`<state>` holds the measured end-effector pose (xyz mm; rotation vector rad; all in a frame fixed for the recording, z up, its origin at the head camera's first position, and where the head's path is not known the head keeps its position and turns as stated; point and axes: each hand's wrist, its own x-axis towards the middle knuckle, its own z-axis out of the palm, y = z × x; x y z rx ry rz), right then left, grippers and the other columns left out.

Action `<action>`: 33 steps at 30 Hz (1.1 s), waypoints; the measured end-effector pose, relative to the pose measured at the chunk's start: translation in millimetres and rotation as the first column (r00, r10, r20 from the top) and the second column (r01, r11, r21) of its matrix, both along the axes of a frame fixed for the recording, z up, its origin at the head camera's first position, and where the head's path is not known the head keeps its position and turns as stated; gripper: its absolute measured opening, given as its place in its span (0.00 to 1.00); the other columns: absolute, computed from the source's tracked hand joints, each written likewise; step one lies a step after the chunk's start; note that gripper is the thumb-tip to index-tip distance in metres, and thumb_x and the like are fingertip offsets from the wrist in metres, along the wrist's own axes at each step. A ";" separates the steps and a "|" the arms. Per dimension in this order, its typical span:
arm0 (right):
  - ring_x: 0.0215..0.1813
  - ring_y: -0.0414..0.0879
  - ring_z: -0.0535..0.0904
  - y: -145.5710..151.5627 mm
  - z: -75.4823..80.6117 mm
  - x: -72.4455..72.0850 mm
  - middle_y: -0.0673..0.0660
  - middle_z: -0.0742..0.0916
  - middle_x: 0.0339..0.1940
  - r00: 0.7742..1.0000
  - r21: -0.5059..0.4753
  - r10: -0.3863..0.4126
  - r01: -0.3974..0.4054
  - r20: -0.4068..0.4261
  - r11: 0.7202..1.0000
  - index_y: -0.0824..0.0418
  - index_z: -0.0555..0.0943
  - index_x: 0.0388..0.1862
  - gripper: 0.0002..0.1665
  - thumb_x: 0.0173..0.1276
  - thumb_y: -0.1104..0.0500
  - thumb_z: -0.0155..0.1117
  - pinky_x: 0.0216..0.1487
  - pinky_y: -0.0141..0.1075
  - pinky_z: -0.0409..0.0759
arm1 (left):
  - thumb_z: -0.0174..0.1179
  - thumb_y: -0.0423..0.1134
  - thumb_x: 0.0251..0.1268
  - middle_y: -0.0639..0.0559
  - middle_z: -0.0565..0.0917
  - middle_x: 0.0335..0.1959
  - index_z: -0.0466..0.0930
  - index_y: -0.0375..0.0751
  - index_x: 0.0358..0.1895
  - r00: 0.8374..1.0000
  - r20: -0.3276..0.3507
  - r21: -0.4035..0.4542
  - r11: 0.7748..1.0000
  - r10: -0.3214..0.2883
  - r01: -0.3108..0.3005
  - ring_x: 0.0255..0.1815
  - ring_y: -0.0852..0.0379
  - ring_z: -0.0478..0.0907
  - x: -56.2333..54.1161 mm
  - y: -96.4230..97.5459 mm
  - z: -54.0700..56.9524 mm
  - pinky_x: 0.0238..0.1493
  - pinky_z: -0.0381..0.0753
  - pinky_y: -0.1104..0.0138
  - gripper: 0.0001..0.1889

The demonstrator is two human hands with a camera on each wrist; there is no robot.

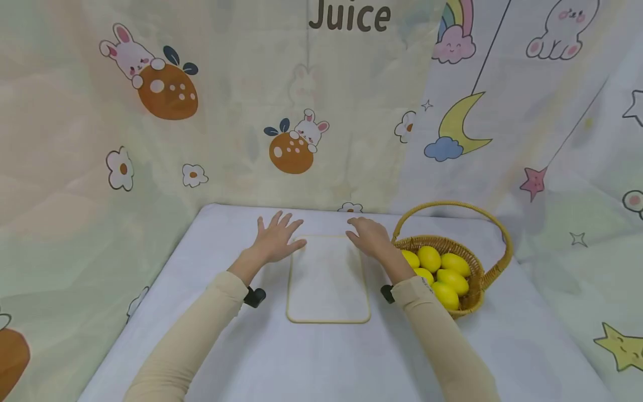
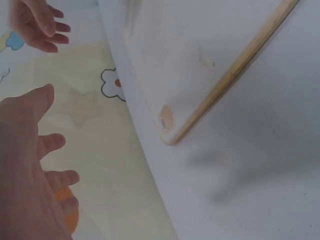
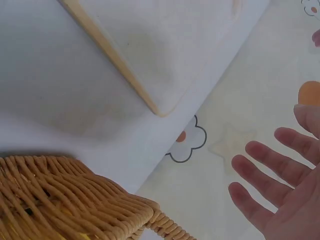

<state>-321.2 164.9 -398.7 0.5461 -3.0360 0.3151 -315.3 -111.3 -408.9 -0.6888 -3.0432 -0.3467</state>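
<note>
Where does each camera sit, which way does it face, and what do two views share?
Head: on the person's head, facing forward and down at board, lemons and basket; both sleeves, left hand and right hand show.
Left wrist: on that wrist, facing board corner and backdrop; both hands show.
Right wrist: on that wrist, facing basket and board; right hand shows.
Shared: head and right wrist both show the basket.

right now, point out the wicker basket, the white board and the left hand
Wicker basket (image 3: pixel 70 200): right wrist view, on its woven outer wall.
White board (image 1: pixel 329 282): head view, on the middle of its surface.
Left hand (image 1: pixel 273 243): head view, on the back of the hand.
</note>
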 end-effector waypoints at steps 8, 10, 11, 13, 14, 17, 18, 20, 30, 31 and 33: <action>0.64 0.59 0.76 11.7 8.0 7.1 0.63 0.81 0.64 0.999 0.006 -0.014 0.014 -0.038 1.000 0.63 0.75 0.67 0.25 0.78 0.52 0.55 0.61 0.54 0.75 | 0.46 0.64 0.74 0.42 0.58 0.78 0.59 0.53 0.78 0.997 -0.019 -0.030 0.997 -0.072 0.071 0.80 0.39 0.43 2.2 30.5 6.5 0.68 0.37 0.29 0.35; 0.64 0.58 0.76 14.2 10.0 9.2 0.62 0.81 0.64 0.999 0.001 -0.014 0.014 -0.048 1.000 0.62 0.75 0.67 0.25 0.78 0.51 0.54 0.61 0.54 0.75 | 0.47 0.63 0.74 0.43 0.59 0.78 0.60 0.53 0.78 0.994 -0.032 -0.037 0.994 -0.104 0.103 0.80 0.40 0.44 3.7 42.3 7.3 0.68 0.38 0.29 0.35; 0.64 0.58 0.76 15.5 11.1 10.1 0.62 0.81 0.64 0.999 -0.005 -0.016 0.015 -0.051 1.000 0.62 0.76 0.67 0.25 0.78 0.51 0.55 0.62 0.54 0.75 | 0.47 0.63 0.74 0.43 0.60 0.78 0.61 0.52 0.77 0.992 -0.040 -0.038 0.992 -0.123 0.122 0.80 0.40 0.45 5.0 48.6 7.4 0.68 0.39 0.29 0.34; 0.64 0.58 0.77 18.6 13.5 12.4 0.62 0.81 0.64 0.998 -0.019 -0.015 0.013 -0.061 1.000 0.62 0.76 0.66 0.24 0.78 0.51 0.55 0.62 0.53 0.74 | 0.48 0.61 0.74 0.44 0.61 0.77 0.61 0.52 0.77 0.984 -0.052 -0.042 0.985 -0.168 0.166 0.79 0.41 0.47 8.2 61.7 5.3 0.68 0.42 0.29 0.33; 0.64 0.58 0.77 20.6 14.9 13.8 0.62 0.81 0.64 0.998 -0.033 -0.013 0.011 -0.066 0.999 0.63 0.76 0.66 0.24 0.78 0.52 0.55 0.62 0.53 0.74 | 0.49 0.60 0.75 0.44 0.62 0.77 0.62 0.52 0.76 0.979 -0.053 -0.029 0.980 -0.196 0.195 0.79 0.41 0.48 9.9 68.7 3.2 0.68 0.43 0.30 0.32; 0.60 0.58 0.80 27.6 19.6 18.6 0.61 0.83 0.61 0.996 -0.063 -0.016 0.010 -0.089 0.998 0.63 0.78 0.64 0.23 0.77 0.52 0.56 0.58 0.53 0.77 | 0.52 0.55 0.75 0.44 0.64 0.75 0.64 0.50 0.75 0.955 -0.060 0.021 0.956 -0.289 0.291 0.78 0.42 0.53 17.3 92.1 -6.1 0.68 0.49 0.31 0.30; 0.58 0.57 0.81 30.1 21.2 20.5 0.61 0.83 0.60 0.996 -0.074 -0.017 0.010 -0.093 0.997 0.63 0.78 0.63 0.22 0.77 0.52 0.56 0.56 0.52 0.78 | 0.52 0.55 0.76 0.44 0.64 0.75 0.64 0.50 0.75 0.946 -0.058 0.032 0.947 -0.319 0.321 0.78 0.42 0.54 20.3 100.5 -9.8 0.68 0.51 0.32 0.29; 0.54 0.57 0.83 34.3 24.8 23.8 0.61 0.85 0.57 0.995 -0.105 -0.019 0.008 -0.099 0.994 0.64 0.79 0.61 0.21 0.77 0.53 0.56 0.52 0.52 0.80 | 0.53 0.53 0.76 0.44 0.63 0.76 0.64 0.50 0.75 0.928 -0.047 0.055 0.927 -0.370 0.372 0.78 0.43 0.54 25.9 116.7 -16.4 0.68 0.54 0.34 0.29; 0.46 0.55 0.84 59.7 37.2 49.8 0.60 0.88 0.44 0.996 -0.284 -0.004 -0.022 -0.088 0.959 0.65 0.82 0.55 0.17 0.78 0.55 0.55 0.50 0.52 0.81 | 0.55 0.55 0.74 0.46 0.46 0.82 0.61 0.53 0.77 0.921 0.009 0.118 0.915 -0.390 0.386 0.80 0.43 0.46 60.1 177.3 -48.6 0.67 0.62 0.39 0.32; 0.45 0.55 0.84 64.2 37.9 53.1 0.60 0.88 0.44 0.996 -0.300 0.000 -0.027 -0.088 0.954 0.65 0.82 0.55 0.17 0.77 0.56 0.56 0.50 0.53 0.81 | 0.55 0.55 0.74 0.47 0.46 0.82 0.60 0.55 0.77 0.919 0.010 0.120 0.913 -0.394 0.391 0.80 0.43 0.45 63.7 181.0 -51.6 0.67 0.63 0.38 0.32; 0.45 0.56 0.84 74.0 38.5 59.0 0.60 0.88 0.43 0.996 -0.334 0.009 -0.037 -0.086 0.942 0.66 0.83 0.53 0.16 0.77 0.58 0.57 0.50 0.53 0.81 | 0.53 0.56 0.75 0.48 0.45 0.82 0.58 0.57 0.78 0.915 0.012 0.125 0.908 -0.404 0.399 0.81 0.44 0.42 70.3 186.5 -57.3 0.68 0.61 0.38 0.32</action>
